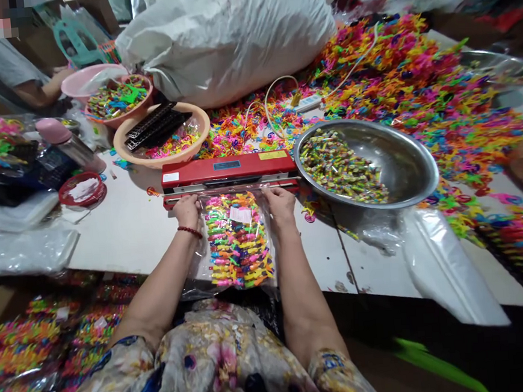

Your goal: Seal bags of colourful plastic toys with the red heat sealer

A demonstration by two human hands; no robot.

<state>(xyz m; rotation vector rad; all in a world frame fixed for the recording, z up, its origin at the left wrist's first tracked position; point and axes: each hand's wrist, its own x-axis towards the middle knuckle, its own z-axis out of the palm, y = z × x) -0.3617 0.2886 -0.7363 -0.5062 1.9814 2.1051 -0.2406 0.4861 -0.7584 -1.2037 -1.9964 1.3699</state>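
A clear plastic bag (238, 240) packed with rows of small colourful plastic toys lies flat at the table's front edge, a white label showing inside it. My left hand (187, 212) pinches the bag's upper left corner; a red bead bracelet is on that wrist. At the upper right corner, my right hand (281, 206) grips the same bag. The bag's top edge is held against the front of a red bag sealer (227, 169), whose jaw gap runs just beyond my fingers. Whether the edge is inside the gap, I cannot tell.
Right of the sealer stands a steel bowl (404, 166) of wrapped candies. Behind are a peach basin (125, 155), a big white sack (240, 40) and a heap of loose toys (416, 87). Empty plastic bags (448, 266) overhang the front edge. A person (2, 65) sits at far left.
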